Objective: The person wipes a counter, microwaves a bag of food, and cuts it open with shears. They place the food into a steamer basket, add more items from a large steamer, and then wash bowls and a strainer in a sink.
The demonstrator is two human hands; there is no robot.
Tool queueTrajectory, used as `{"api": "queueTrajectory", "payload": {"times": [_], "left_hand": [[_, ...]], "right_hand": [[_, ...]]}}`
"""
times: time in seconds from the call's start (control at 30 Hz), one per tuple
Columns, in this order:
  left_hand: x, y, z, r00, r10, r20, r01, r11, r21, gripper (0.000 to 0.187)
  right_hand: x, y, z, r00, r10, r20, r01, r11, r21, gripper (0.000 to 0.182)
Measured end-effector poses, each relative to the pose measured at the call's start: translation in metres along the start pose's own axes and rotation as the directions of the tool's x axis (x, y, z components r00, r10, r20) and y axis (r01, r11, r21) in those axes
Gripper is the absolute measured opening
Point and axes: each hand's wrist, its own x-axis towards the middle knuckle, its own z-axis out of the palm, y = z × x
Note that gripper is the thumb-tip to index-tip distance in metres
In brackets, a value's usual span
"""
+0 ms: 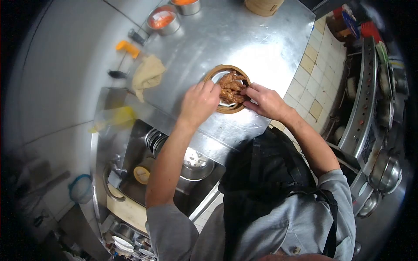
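Observation:
A round bamboo steamer basket rests on the steel table. Inside it is a white plate heaped with brown, glazed pieces that look like chicken feet. My left hand is closed at the plate's left side, its curled fingertips over the basket's rim. From the right, my right hand reaches in with thumb and fingers bent around the plate's edge, close against the food. My fingers partly hide the plate's edge on both sides.
Metal tins with orange contents and another bamboo steamer stand at the table's far side. A beige cloth and an orange-handled tool lie left. The sink holds a perforated metal pan. A stove is right.

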Motion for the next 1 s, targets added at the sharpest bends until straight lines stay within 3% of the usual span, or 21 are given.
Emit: {"api": "queueTrajectory", "payload": {"times": [0.2,0.33,0.4,0.43,0.5,0.63,0.7,0.77,0.9,1.0], "left_hand": [[0.0,0.007,0.012,0.984,-0.155,-0.083,0.149,0.986,-0.08,0.016],[-0.004,0.013,0.015,0.99,-0.14,-0.023,0.137,0.983,-0.123,0.019],[-0.009,0.014,0.002,0.945,-0.322,-0.059,0.293,0.911,-0.29,0.026],[-0.014,0.011,0.001,0.946,-0.319,-0.061,0.289,0.912,-0.29,0.026],[-0.026,0.004,0.003,0.85,-0.526,0.024,0.485,0.763,-0.427,0.026],[-0.029,0.0,0.016,0.851,-0.524,0.013,0.468,0.749,-0.469,0.021],[-0.026,0.0,0.014,0.846,-0.528,-0.072,0.452,0.784,-0.426,0.019],[-0.031,-0.002,0.008,0.826,-0.556,-0.094,0.468,0.769,-0.435,0.019],[-0.03,-0.001,0.012,0.8,-0.599,-0.022,0.492,0.677,-0.547,0.016],[-0.028,-0.002,0.009,0.813,-0.582,-0.006,0.499,0.701,-0.51,0.014]], "right_hand": [[-0.003,0.002,0.012,0.998,0.065,-0.016,-0.065,0.998,-0.001,0.023],[0.007,-0.005,0.023,0.996,-0.012,-0.083,0.016,0.999,0.05,0.019],[0.008,-0.005,0.021,0.996,-0.03,-0.089,0.035,0.998,0.056,0.018],[0.008,-0.006,0.017,0.996,-0.019,-0.082,0.024,0.998,0.063,0.018],[0.007,-0.004,0.015,0.997,-0.009,-0.077,0.014,0.997,0.069,0.019],[0.001,0.001,0.012,0.997,0.055,-0.057,-0.047,0.989,0.14,0.019],[0.002,0.003,0.007,0.997,0.044,-0.069,-0.032,0.985,0.168,0.019],[0.002,0.007,0.002,0.973,0.196,-0.122,-0.161,0.954,0.251,0.019],[0.014,0.019,-0.002,0.96,0.225,-0.166,-0.188,0.959,0.211,0.018],[0.029,0.018,0.0,0.971,0.185,-0.153,-0.162,0.975,0.154,0.018]]}}
